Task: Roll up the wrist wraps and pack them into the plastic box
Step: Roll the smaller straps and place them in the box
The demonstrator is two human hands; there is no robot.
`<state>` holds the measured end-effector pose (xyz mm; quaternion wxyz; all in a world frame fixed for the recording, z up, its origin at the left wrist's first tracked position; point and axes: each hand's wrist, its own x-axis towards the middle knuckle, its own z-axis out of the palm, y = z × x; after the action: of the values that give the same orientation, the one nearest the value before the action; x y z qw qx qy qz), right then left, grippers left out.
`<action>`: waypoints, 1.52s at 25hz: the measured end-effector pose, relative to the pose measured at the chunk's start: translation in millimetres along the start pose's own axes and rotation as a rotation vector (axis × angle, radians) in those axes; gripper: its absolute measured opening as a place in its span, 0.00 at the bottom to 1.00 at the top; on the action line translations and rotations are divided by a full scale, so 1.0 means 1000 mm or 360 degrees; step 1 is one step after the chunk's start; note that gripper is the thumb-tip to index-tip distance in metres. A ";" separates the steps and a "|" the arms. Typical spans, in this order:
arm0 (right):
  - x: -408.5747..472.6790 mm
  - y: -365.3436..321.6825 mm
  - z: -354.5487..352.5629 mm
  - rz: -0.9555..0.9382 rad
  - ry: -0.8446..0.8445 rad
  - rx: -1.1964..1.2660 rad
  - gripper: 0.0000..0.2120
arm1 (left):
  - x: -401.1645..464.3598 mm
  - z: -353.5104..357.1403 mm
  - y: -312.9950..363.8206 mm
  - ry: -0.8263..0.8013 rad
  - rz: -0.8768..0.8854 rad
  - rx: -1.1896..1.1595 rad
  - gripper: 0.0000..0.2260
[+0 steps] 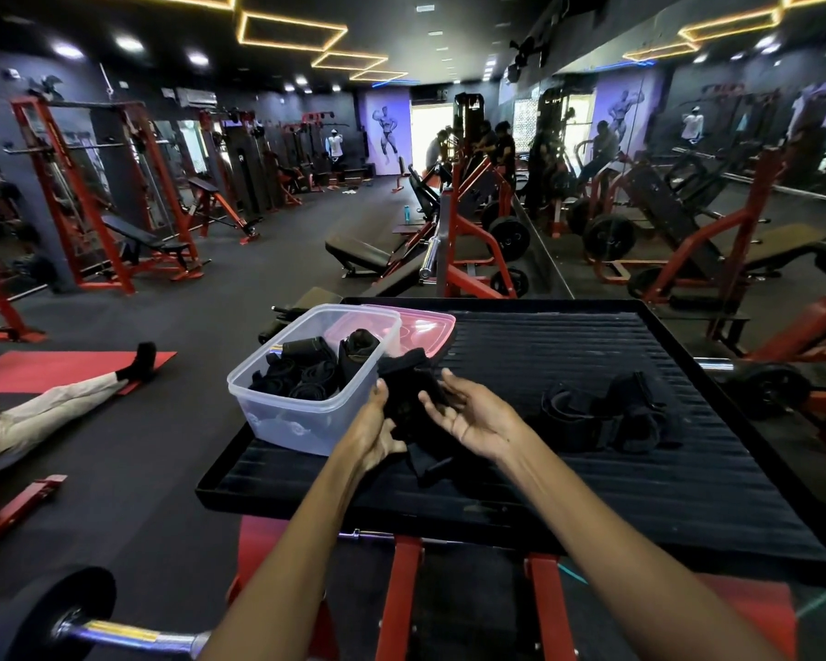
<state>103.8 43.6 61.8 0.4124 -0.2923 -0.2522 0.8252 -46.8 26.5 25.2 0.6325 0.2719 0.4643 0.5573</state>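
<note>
**Inspector:** What are the hands doing at centre frame?

**Assistant:** The left hand (pixel 377 434) is closing its grip on a black fabric wrist wrap (pixel 408 398). The right hand (pixel 473 417) is lying palm-up beside it, fingers apart, touching the wrap's edge without clamping it.

**Inspector:** And the container?

**Assistant:** The clear plastic box (pixel 306 374) is sitting at the left of the black ribbed bench (pixel 687 493), holding several rolled black wraps (pixel 306 374). Its pink translucent lid (pixel 425 326) is lying just behind it.

**Inspector:** Anything waiting?

**Assistant:** A heap of loose black wraps (pixel 611 412) is resting right of centre on the bench, apart from both hands.
</note>
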 end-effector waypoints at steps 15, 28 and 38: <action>0.002 0.020 0.001 -0.0853 0.0504 -0.1186 0.30 | -0.001 0.027 0.005 -0.0191 0.0465 -0.0012 0.19; 0.008 0.006 -0.012 -0.0859 0.0205 -0.1700 0.12 | 0.003 0.027 -0.008 0.0190 0.0551 -0.0051 0.18; -0.022 0.015 -0.053 -0.0147 -0.0098 -0.0714 0.17 | 0.013 0.049 -0.001 0.0166 0.0495 -0.0757 0.22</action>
<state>143.1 27.1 20.5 0.3665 -0.3395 -0.4550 0.7371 -3.2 47.3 41.3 0.5606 0.1547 0.3052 0.7541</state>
